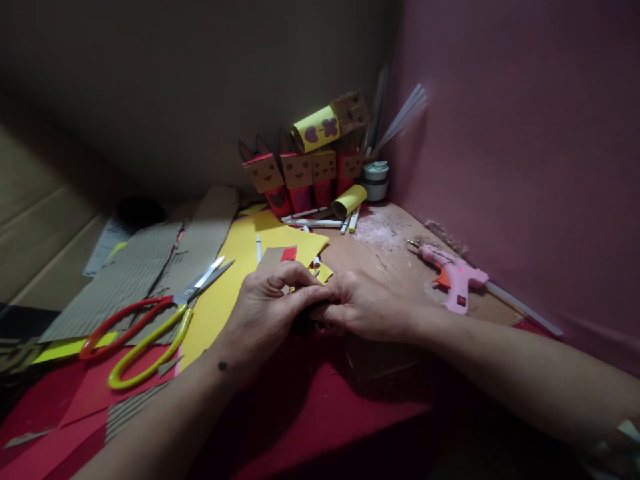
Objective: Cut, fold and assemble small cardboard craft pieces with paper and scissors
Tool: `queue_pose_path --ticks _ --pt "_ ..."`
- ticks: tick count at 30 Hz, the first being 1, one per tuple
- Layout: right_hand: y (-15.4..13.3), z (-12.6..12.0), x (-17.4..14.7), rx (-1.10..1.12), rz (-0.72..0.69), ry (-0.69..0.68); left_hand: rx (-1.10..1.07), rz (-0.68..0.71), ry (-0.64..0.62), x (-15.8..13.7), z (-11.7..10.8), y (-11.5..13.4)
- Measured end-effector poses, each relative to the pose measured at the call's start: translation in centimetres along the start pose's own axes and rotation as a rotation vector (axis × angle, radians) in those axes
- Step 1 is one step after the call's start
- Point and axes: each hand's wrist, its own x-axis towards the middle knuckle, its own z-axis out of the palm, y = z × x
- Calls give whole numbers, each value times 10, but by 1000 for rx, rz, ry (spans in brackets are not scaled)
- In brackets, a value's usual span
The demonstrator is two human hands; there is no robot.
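Observation:
My left hand [277, 293] and my right hand [370, 303] meet at the middle of the view, fingertips almost touching. Both are closed in a pinch around something small and dark, mostly hidden by the fingers and in shadow. Just beyond my left fingers lies a cardboard piece [273, 256] with a red patch [289, 254]. Small yellow scraps [324, 272] show behind the fingertips. To the left, large scissors [187, 293] with one red and one yellow handle lie partly spread on cardboard and paper. A pink glue gun [453, 277] rests right of my right hand.
Cardboard-headed tube figures [300, 173] stand at the back, with a yellow tube figure [317, 130] lying on top. Nearby are a yellow paper tube [350, 201], markers [320, 223], a lidded jar [376, 181] and glue sticks [403, 117]. Yellow paper [220, 300] and corrugated cardboard [125, 273] cover the left.

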Motion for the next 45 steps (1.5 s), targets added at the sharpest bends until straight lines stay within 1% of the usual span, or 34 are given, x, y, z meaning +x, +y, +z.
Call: queue_pose_path --ticks 2,4,7,9,10,13,14,15,17,20,21,23,27,29,31,33,37,39,41,45 --pt "-1 1 0 2 -30 -5 -22 -2 18 -1 0 1" --pt "-1 -1 -1 38 -5 -7 -27 -39 6 1 -4 1" --pt "-1 -6 -1 105 84 19 -18 -102 -92 10 -15 -2" --pt "-1 -8 -1 163 140 40 38 -58 -141 14 -20 -4" --pt "-1 -9 -1 206 171 44 94 -11 -135 14 -20 -5" --pt "-3 -11 -1 380 259 11 272 130 -16 11 -17 -7" --pt "-4 -12 -1 430 275 -2 303 152 19 11 -16 -7" --pt "-4 -13 0 463 283 -19 310 154 27 10 -16 -7" --pt "-3 -15 0 495 292 -35 282 108 -24 13 -19 -8" --pt "2 -19 2 585 320 -3 189 -12 -188 20 -29 -12" --pt "4 -20 2 631 332 11 145 -47 -225 22 -32 -14" --pt "9 -21 3 709 353 0 39 -103 -249 24 -34 -18" --pt "13 -23 6 800 383 -89 -164 -159 -189 22 -29 -23" --pt "13 -23 6 829 389 -106 -249 -227 -230 20 -26 -22" --pt "13 -23 6 846 393 -116 -322 -321 -304 18 -23 -18" --pt "13 -23 6 848 395 -113 -408 -382 -355 16 -19 -13" --pt "16 -21 6 854 389 -108 -554 -395 -326 15 -11 -10" --pt "17 -19 6 858 363 -107 -536 -387 -301 14 -11 -14" --pt "16 -17 6 853 308 -90 -484 -378 -297 15 -12 -19" --pt "14 -11 7 900 177 17 -449 -367 -324 15 -12 -23"
